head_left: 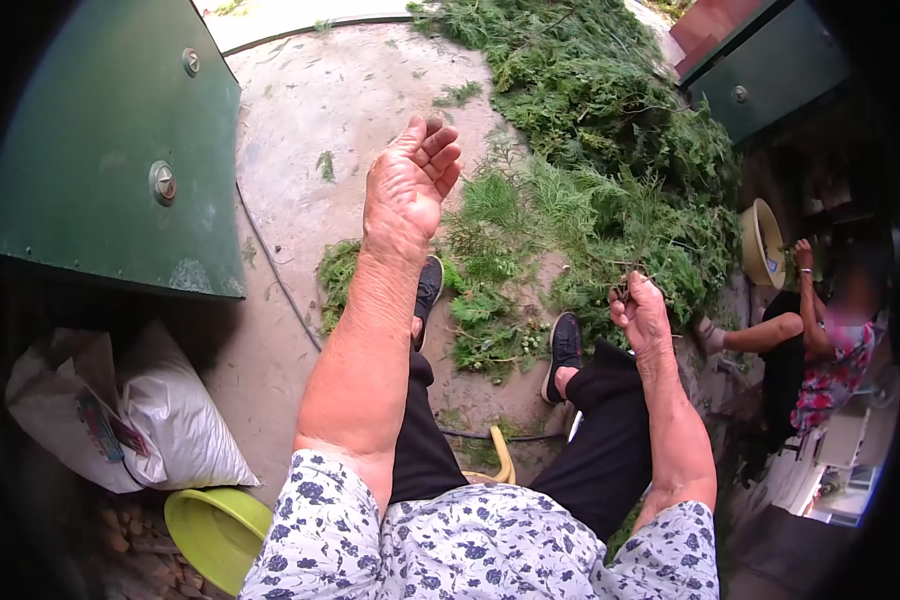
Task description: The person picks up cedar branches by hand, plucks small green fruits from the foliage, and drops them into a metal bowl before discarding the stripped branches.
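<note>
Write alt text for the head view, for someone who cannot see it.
A seated person's right hand grips a sprig of greenery while the left hand is raised open, above a pile of green cuttings on concrete. Another person sits at right.

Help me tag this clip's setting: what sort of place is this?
Probably an outdoor courtyard by a gate: bare concrete ground, a heap of cut green sprigs spread on it, and green metal doors at both sides.
</note>
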